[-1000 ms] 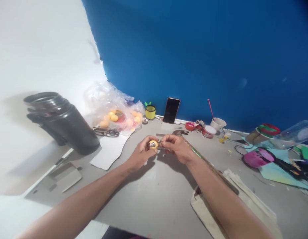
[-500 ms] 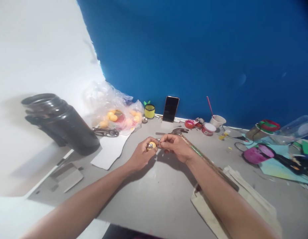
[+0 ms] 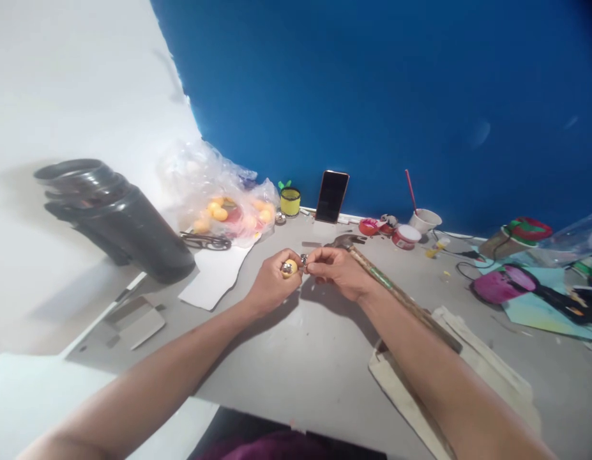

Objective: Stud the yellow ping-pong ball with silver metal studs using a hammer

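Fingers curled, my left hand [image 3: 275,281] holds a small yellow ball [image 3: 289,268] with a shiny metallic patch on it. My right hand [image 3: 338,273] meets it over the grey table [image 3: 296,370], thumb and forefinger pinched on a tiny silvery piece [image 3: 304,259] that lies between the fingertips of both hands. The piece's exact shape is too small to tell. Behind and beside my right hand lies a hammer [image 3: 382,279], its handle running toward the lower right, partly under my right forearm.
A large dark flask [image 3: 137,223] stands at left, near a plastic bag [image 3: 214,191] with yellow balls. White paper [image 3: 216,275] lies beside it. Behind are a yellow pot [image 3: 290,201], a phone [image 3: 333,197] and a white cup [image 3: 426,221]. Beige cloth [image 3: 487,370] lies at right.
The view has tilted down slightly, so the table things appear higher. Both hands stay together, and the yellow ball in my left hand has turned a little, showing more of its metallic patch.
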